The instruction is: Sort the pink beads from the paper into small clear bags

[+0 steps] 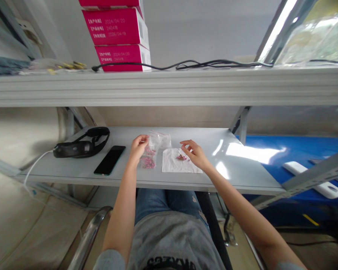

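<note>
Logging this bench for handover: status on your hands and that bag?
Left hand at clear plastic bag of pink pieces. Right hand above white paper, a few more on it. Black phone left, not blocking.

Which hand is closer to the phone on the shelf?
Left. The left hand is just right of the phone, at the plastic bag; the right hand is farther away, past the bag, over the white paper.

Pale metal shelf: black phone, black head strap, white paper sheet, clear plastic bag with pink pieces.
</note>
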`<action>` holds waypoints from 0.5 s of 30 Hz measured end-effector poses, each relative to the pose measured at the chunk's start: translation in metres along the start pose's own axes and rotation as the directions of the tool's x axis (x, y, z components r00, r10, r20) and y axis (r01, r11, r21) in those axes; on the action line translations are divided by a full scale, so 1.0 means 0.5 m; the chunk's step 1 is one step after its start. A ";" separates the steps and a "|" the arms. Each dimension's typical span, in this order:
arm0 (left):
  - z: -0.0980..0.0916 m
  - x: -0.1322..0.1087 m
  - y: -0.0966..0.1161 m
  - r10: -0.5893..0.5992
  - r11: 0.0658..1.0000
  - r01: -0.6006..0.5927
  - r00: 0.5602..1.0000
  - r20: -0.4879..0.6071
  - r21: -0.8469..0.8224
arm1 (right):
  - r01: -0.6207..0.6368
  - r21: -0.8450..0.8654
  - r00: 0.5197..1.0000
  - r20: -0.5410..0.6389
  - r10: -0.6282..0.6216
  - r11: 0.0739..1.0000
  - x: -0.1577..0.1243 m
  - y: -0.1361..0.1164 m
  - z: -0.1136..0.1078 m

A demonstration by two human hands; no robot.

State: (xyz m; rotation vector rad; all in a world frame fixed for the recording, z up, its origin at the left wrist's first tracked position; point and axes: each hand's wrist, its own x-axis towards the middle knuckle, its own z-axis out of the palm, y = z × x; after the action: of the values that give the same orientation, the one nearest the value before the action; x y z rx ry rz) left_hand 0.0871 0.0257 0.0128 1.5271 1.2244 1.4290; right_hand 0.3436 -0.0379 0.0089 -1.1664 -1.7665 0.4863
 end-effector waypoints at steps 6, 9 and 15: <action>-0.027 0.030 -0.069 -0.132 0.985 0.136 0.990 -0.041 0.102 | -0.018 0.006 0.999 0.035 0.018 1.000 -0.001 -0.002 0.001; -0.028 0.038 -0.101 -0.080 0.963 0.096 0.994 -0.071 0.252 | -0.012 0.014 0.999 0.050 0.011 1.000 0.000 -0.002 0.002; -0.022 0.028 -0.082 0.190 0.930 -0.125 0.969 -0.161 0.345 | -0.005 0.004 0.998 0.062 0.005 1.000 0.002 0.004 -0.002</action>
State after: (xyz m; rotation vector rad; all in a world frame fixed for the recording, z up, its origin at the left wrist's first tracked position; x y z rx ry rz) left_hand 0.0685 0.0505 -0.0197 1.7799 1.5531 1.5620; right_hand 0.3453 -0.0363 0.0084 -1.1641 -1.8150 0.5340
